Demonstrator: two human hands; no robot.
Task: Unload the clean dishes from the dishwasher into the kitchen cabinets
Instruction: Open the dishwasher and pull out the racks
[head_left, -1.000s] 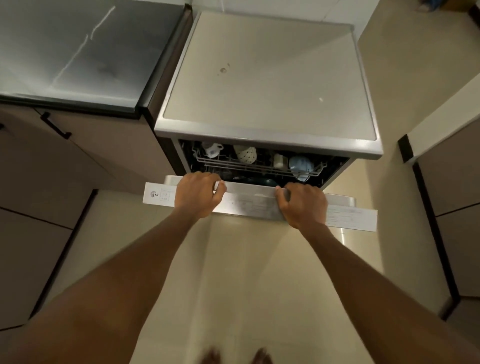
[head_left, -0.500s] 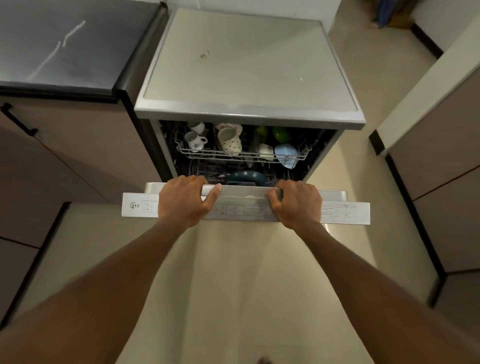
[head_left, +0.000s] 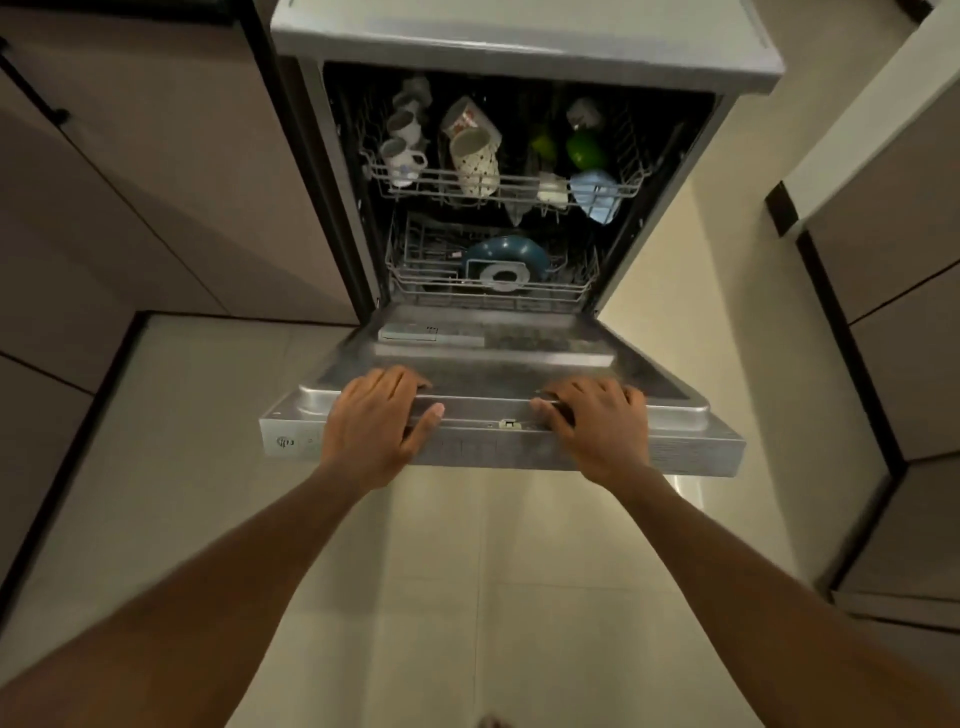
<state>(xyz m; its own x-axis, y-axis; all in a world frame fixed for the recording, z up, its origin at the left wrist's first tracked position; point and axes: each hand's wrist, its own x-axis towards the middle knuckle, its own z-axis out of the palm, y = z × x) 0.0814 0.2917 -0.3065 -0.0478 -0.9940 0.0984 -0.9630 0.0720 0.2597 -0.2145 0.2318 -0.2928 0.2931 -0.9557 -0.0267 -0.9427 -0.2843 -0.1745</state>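
The dishwasher door (head_left: 691, 447) hangs almost flat in front of me. My left hand (head_left: 376, 421) and my right hand (head_left: 597, 423) both grip its top edge, fingers over the inner side. Inside, the upper rack (head_left: 631, 189) carries white mugs (head_left: 402, 158), a spotted mug (head_left: 475, 158), green cups (head_left: 584, 148) and a pale blue cup (head_left: 595, 197). A dark teal bowl (head_left: 506, 254) lies in the lower rack (head_left: 410, 280).
Brown cabinet fronts (head_left: 156, 171) stand to the left of the dishwasher, with a black handle (head_left: 36, 91). More cabinets (head_left: 893, 280) flank the right side. Pale tiled floor (head_left: 441, 597) lies below the door.
The door has swung down from slightly ajar to nearly flat, with both hands still on its edge. Both racks and their dishes have come into view.
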